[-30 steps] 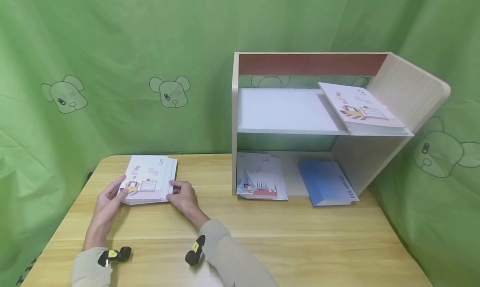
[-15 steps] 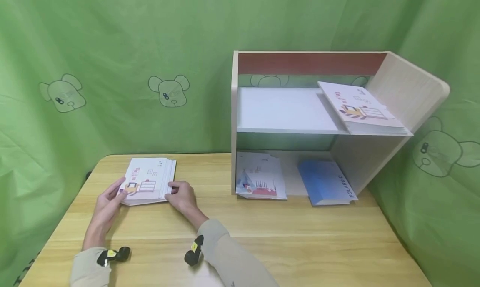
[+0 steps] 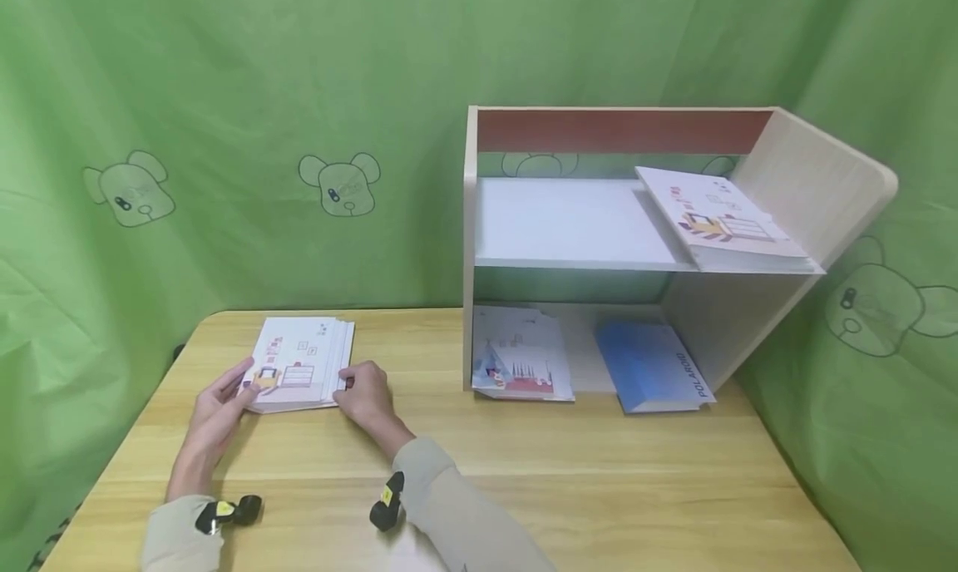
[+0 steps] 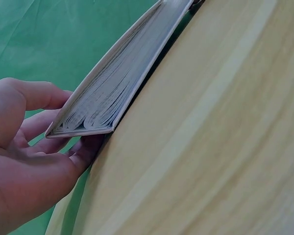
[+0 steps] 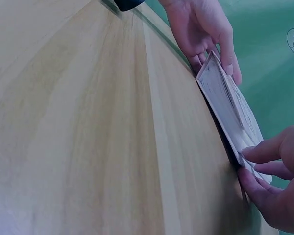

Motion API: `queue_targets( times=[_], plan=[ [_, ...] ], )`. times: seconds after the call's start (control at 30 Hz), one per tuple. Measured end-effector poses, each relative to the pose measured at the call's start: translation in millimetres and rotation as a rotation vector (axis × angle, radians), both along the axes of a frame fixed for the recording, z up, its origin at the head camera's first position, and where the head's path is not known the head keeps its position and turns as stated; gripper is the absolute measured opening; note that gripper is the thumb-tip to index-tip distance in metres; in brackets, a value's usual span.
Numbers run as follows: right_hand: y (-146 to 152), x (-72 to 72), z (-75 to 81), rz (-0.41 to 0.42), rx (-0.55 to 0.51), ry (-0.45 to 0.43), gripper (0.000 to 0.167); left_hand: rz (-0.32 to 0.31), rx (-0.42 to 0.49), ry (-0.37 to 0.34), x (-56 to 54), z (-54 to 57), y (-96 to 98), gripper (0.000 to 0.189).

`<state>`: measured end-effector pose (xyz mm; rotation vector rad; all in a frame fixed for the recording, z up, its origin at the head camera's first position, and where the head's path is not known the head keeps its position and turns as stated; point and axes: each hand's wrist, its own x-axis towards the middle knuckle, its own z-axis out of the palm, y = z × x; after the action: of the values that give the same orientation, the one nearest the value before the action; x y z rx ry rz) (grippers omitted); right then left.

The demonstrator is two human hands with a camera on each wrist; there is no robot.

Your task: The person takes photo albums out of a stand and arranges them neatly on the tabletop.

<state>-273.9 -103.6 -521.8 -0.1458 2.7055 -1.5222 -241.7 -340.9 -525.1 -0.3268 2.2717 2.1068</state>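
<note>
A thick white book (image 3: pixel 290 352) with a drawing of a yellow chair and a cabinet lies at the table's back left, its page edges fanned along the right. My left hand (image 3: pixel 212 412) grips its left side, thumb over the cover's corner. In the left wrist view the left fingers (image 4: pixel 49 95) wrap the spine, and the bulging pages (image 4: pixel 120 81) face the camera. My right hand (image 3: pixel 368 396) pinches the lower right edge. The right wrist view shows the right thumb (image 5: pixel 255 188) low against the lower cover, with fingers on the page edges.
A two-level wooden shelf (image 3: pixel 469 248) stands on the table (image 3: pixel 599 489) at the right. Another white book (image 3: pixel 722 214) leans on its upper level. Below lie a white illustrated book (image 3: pixel 524 347) and a blue book (image 3: pixel 651 364) marked POLAROID. A green curtain (image 3: pixel 247 73) hangs behind.
The white book's cover has shifted slightly toward me. My right fingers have drawn closer together at its edge; the left hand keeps its hold.
</note>
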Motion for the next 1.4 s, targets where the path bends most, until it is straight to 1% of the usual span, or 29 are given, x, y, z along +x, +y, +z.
queue_targets(
  times=[0.17, 0.3, 0.4, 0.57, 0.67, 0.73, 0.9, 0.97, 1.07, 1.2, 1.27, 1.33, 1.4],
  plan=[
    [2, 0.9, 0.6, -0.002, 0.020, -0.009, 0.036, 0.000, -0.036, -0.017, 1.5, -0.4, 2.0, 0.069],
    [4, 2.0, 2.3, 0.004, 0.018, -0.018, 0.037, 0.013, -0.079, -0.027, 2.5, 0.2, 2.7, 0.069],
    [5, 1.6, 3.4, 0.021, -0.002, -0.015, 0.041, 0.024, -0.111, -0.025, 2.6, 1.9, 2.1, 0.068],
    [5, 1.3, 2.5, 0.065, -0.019, -0.014, 0.046, 0.026, -0.165, -0.021, 7.0, 6.6, 2.0, 0.067],
    [8, 1.7, 3.3, 0.086, -0.018, -0.006, 0.045, 0.026, -0.190, -0.011, 9.3, 10.6, 3.7, 0.065],
    [11, 2.0, 4.9, 0.099, -0.021, 0.002, 0.046, 0.036, -0.233, -0.005, 10.1, 14.8, 5.4, 0.064],
    [20, 4.7, 11.6, 0.133, -0.045, -0.010, 0.049, 0.054, -0.362, 0.008, 11.6, 28.3, 10.8, 0.060],
    [23, 6.7, 14.6, 0.147, -0.054, -0.017, 0.050, 0.050, -0.390, 0.018, 13.2, 33.0, 13.2, 0.059],
    [29, 9.5, 18.6, 0.159, -0.070, -0.002, 0.050, 0.031, -0.445, 0.057, 16.4, 38.6, 16.3, 0.056],
    [35, 11.9, 25.8, 0.170, -0.118, 0.013, 0.051, -0.029, -0.523, 0.137, 20.7, 46.2, 19.0, 0.052],
    [39, 13.0, 30.5, 0.175, -0.140, 0.021, 0.050, -0.065, -0.535, 0.166, 22.0, 49.1, 20.7, 0.052],
    [42, 14.2, 35.8, 0.186, -0.148, 0.040, 0.049, -0.095, -0.524, 0.188, 22.5, 51.4, 23.0, 0.053],
    [47, 15.2, 41.3, 0.200, -0.162, 0.071, 0.048, -0.111, -0.498, 0.211, 22.0, 52.7, 25.0, 0.053]
  ],
)
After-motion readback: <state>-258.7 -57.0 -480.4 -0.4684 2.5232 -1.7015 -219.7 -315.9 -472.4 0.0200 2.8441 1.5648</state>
